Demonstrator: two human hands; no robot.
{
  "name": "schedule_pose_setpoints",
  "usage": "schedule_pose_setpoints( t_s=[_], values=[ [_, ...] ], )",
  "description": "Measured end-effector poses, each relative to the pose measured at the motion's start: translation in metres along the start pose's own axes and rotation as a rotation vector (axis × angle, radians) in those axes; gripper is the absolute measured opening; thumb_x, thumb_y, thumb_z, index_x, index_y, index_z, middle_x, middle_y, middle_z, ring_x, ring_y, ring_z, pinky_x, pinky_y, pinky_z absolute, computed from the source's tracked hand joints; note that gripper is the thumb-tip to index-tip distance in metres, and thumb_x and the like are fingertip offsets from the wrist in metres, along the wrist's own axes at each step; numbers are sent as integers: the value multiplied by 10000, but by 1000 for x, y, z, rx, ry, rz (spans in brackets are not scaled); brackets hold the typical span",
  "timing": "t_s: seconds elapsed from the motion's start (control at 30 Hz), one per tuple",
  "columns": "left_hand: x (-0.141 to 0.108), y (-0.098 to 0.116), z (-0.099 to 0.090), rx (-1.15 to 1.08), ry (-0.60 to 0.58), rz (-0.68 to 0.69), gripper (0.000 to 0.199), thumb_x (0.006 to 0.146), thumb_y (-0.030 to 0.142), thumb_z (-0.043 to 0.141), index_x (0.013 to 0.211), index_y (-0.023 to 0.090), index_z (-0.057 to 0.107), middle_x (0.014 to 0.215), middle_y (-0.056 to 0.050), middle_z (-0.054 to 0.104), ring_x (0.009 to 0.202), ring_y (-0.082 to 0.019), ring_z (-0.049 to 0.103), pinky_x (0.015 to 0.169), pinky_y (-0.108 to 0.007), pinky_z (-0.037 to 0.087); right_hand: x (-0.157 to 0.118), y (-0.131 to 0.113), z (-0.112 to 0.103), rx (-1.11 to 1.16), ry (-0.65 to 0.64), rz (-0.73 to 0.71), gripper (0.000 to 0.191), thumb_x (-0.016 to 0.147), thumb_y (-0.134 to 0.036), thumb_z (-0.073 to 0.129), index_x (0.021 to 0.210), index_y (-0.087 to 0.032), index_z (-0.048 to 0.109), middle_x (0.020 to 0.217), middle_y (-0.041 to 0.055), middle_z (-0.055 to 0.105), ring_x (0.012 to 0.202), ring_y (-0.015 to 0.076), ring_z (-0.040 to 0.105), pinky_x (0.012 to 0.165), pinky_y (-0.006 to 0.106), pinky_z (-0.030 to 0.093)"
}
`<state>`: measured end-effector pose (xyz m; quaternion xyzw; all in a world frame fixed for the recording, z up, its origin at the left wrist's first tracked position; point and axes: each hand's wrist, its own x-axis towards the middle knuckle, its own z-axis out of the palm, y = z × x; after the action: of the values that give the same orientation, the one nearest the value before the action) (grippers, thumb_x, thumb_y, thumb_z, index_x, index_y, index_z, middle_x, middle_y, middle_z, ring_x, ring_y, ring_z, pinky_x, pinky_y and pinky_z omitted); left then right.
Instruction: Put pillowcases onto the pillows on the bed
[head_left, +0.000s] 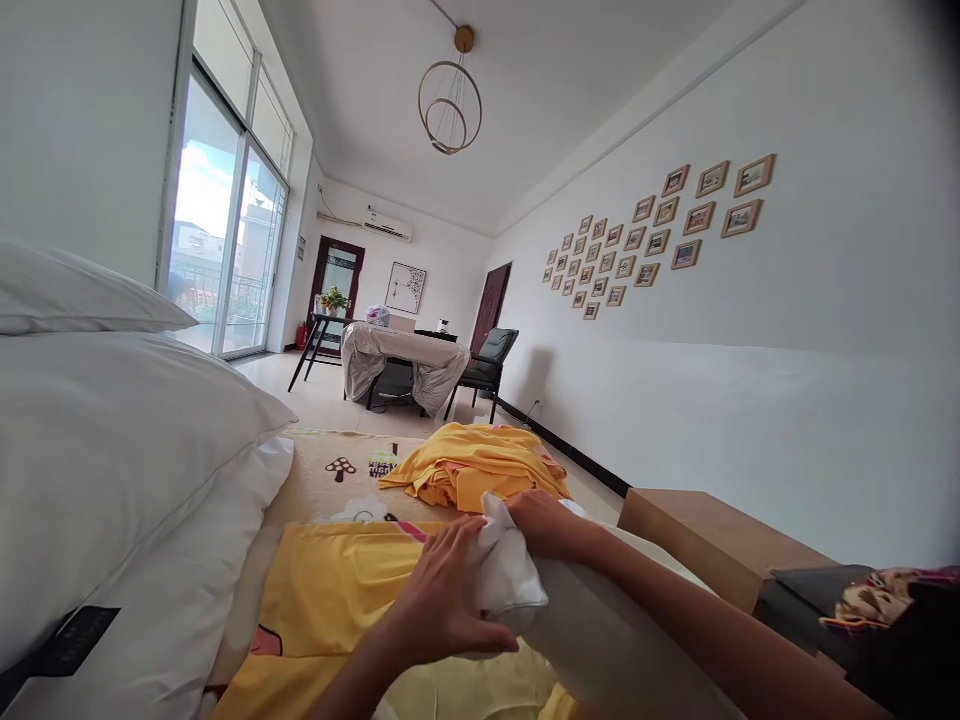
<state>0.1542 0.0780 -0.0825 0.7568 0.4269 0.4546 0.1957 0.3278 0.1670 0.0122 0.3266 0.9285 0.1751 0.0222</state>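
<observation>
White pillow [512, 578] is low in the middle of the view, over the near part of the printed blanket [304, 475], with yellow fabric [337, 565] spread just beside and below it. Left hand [446, 580] grasps a corner, fingers curled over the bunch, thumb stretched out along the lower side. Right hand [544, 522] is clenched on the same end; its fingertips are hidden behind cloth. Two-handed hold is probably because the filling is soft and one pinch would let the end sag. Right forearm lies across the pillow's body, likely steadying it. Yellow pile [480, 465] sits just beyond the hands and white pillows [135, 420] are stacked to the left, probably to keep both within reach and off the working spot. Held pillow looks plain: a puckered peak poking up between the hands, a puffy corner below, body greyish in shadow, running toward the lower right.
</observation>
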Motion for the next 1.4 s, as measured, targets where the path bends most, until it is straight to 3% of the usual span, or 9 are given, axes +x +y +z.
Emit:
schedule_pose_setpoints(
  t_s=[0.13,0.27,0.47,0.57,0.73,0.83,1.03,1.2,1.4],
  values=[
    [-2,7,23,200,106,-122,1074,490,514,800,1400,159,353,1326,-192,484,1211,-403,394,1078,-522,198,13,-5,14,93,-48,-43,97,743,-155,575,671,-161,641,667,41,639,536,124,492,519,257,312],
    [4,-8,26,224,213,-248,777,624,281,661,1344,147,405,1282,-180,528,1173,-351,449,1030,-438,277,18,-9,23,199,-72,-32,152,679,-40,515,683,-144,626,659,41,627,570,129,510,529,251,318],
    [13,-45,10,143,293,-342,237,680,168,531,900,155,617,898,-102,656,852,-248,577,756,-319,390,12,-18,25,304,-110,-86,243,646,-67,522,851,-144,628,863,53,675,792,167,585,715,255,425],
    [15,-56,6,94,291,-334,148,667,149,517,767,155,626,737,-60,637,714,-205,559,663,-283,371,-8,-29,22,282,-29,-38,367,774,-183,512,1126,-128,601,1111,122,641,1016,241,572,905,366,419],
    [17,-57,-2,-19,322,-265,127,664,162,486,642,156,611,823,-60,640,772,-180,563,697,-260,403,-67,-56,26,178,58,-75,910,803,-481,578,1516,-135,130,1492,176,319,1356,335,314,1052,477,318],
    [16,-54,-6,-66,330,-255,158,648,170,486,692,158,637,824,-41,654,799,-184,570,721,-259,413,-98,-64,51,13,188,-51,935,749,-299,585,1525,-177,78,1508,164,290,1341,373,326,989,503,353],
    [13,-40,-16,-12,287,-248,99,648,145,451,595,159,533,583,8,526,614,-139,469,592,-242,307,-117,-38,103,99,345,135,845,561,-62,417,1402,-116,359,1218,153,598,1040,276,573,838,383,424],
    [5,-7,-18,121,215,-151,111,609,99,442,568,184,383,542,17,444,567,-129,383,560,-261,222,-110,-14,93,479,101,58,384,576,-45,391,848,-193,619,744,14,641,682,173,553,699,292,410],
    [-7,21,-15,285,123,-87,194,536,73,423,601,195,286,586,-19,473,643,-173,441,590,-273,227,-65,4,73,715,-139,46,138,673,-80,495,658,-159,606,701,-4,643,677,147,564,625,232,397]
  ],
)
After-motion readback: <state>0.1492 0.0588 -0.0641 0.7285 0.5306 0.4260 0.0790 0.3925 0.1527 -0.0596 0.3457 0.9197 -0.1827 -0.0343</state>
